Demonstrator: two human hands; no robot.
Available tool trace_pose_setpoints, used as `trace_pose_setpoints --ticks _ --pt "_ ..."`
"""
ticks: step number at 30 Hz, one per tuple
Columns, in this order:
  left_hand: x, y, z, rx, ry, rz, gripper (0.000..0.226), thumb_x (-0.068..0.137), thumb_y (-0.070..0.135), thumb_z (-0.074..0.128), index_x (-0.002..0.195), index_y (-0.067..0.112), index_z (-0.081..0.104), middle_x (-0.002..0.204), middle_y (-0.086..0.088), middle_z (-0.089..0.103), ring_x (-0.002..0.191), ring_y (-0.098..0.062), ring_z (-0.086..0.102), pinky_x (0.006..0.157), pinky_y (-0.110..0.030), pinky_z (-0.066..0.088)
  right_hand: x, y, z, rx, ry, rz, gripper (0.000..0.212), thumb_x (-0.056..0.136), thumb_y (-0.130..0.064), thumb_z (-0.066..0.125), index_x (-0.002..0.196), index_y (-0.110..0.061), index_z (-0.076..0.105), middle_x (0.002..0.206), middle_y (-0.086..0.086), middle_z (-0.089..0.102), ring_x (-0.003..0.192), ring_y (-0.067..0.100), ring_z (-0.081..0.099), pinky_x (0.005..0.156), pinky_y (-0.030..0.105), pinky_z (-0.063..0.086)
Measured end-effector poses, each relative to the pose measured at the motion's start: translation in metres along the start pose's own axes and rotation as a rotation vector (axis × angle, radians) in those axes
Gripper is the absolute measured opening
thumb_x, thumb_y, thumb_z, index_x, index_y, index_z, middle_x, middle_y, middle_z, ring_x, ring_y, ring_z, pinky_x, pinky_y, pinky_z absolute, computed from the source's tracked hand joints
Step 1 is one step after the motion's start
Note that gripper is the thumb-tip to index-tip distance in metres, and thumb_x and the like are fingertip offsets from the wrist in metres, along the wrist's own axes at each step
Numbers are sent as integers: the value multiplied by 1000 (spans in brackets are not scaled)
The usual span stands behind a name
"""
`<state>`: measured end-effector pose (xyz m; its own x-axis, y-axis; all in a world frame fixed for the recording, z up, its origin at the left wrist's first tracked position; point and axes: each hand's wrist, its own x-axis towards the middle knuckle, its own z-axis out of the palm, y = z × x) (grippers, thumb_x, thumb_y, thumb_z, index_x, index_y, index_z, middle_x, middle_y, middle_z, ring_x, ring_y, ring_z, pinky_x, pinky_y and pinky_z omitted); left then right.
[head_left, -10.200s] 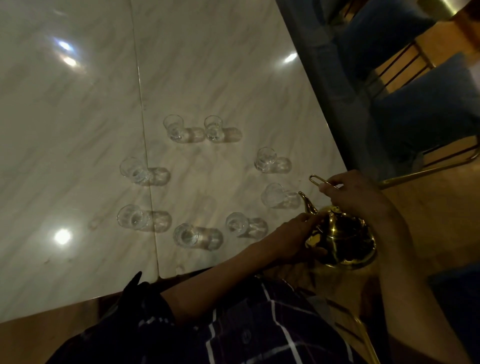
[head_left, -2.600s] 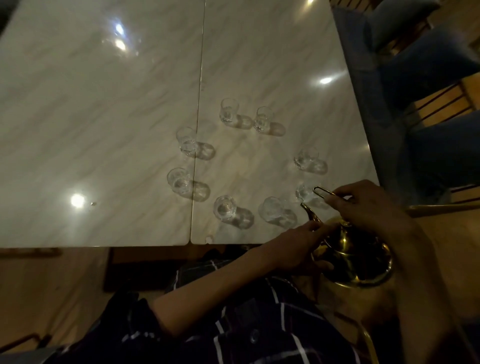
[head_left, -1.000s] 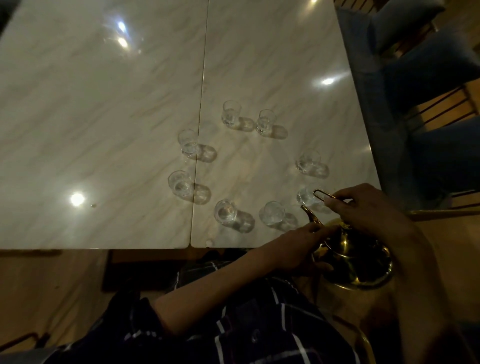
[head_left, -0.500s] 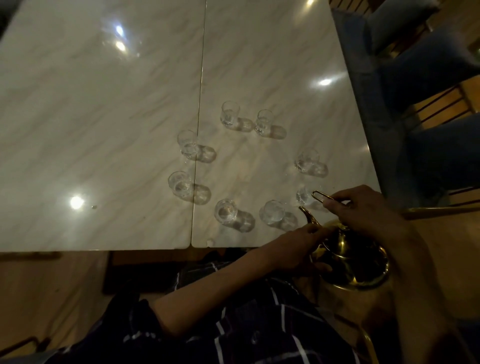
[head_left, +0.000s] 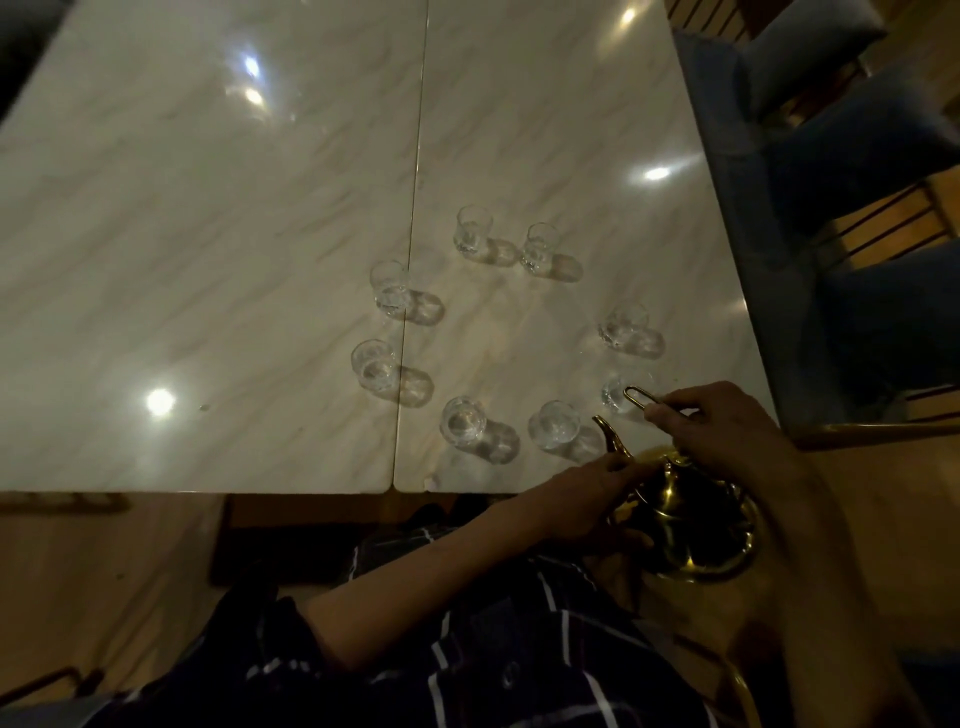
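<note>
Wide free tabletop beyond glasses

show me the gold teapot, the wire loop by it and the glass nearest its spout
shiny gold metal teapot (head_left: 696, 530), head view, on its body
thin gold wire loop (head_left: 627, 393), head view, on its bent tip
small clear glass nearest the spout (head_left: 555, 425), head view, in its mouth

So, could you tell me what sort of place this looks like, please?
Probably a dining room or restaurant: a long marble-look table, blue upholstered chairs along its side, and eight small drinking glasses set in a ring on it, with a brass teapot held at its edge.
</note>
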<state>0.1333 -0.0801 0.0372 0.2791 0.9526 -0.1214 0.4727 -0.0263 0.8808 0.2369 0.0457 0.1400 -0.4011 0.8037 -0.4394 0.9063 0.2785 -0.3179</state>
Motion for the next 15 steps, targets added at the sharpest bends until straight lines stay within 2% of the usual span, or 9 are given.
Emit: trace_pose_setpoints --ticks 6,9,11,15 --pt "0 -6 -1 30 -38 -25 82 91 32 72 156 16 26 152 -17 37 131 -35 48 102 -45 48 3 7 12 67 -2 2 32 91 -45 62 107 -21 75 98 0 71 81 10 64 73 30 45" --pt "-1 -12 -3 26 -42 -34 80 90 31 73 155 13 30 151 -19 39 131 -36 49 103 -46 48 3 10 17 112 17 9 28 91 -45 61 99 -23 76 96 -4 69 87 14 66 82 38 53" --pt "-2 -15 -7 -9 -3 -27 79 90 27 74 155 11 32 149 -20 41 131 -34 48 104 -41 46 1 9 18 186 38 10 23 92 -42 60 92 -24 75 88 -6 70 86 16 68 84 44 56" --pt "0 -25 -21 -19 130 -41 76 90 29 73 154 13 34 147 -18 45 129 -30 50 101 -33 44 1 1 15 393 36 -3 20 94 -33 60 87 -21 74 69 4 68 68 21 67 69 41 56"
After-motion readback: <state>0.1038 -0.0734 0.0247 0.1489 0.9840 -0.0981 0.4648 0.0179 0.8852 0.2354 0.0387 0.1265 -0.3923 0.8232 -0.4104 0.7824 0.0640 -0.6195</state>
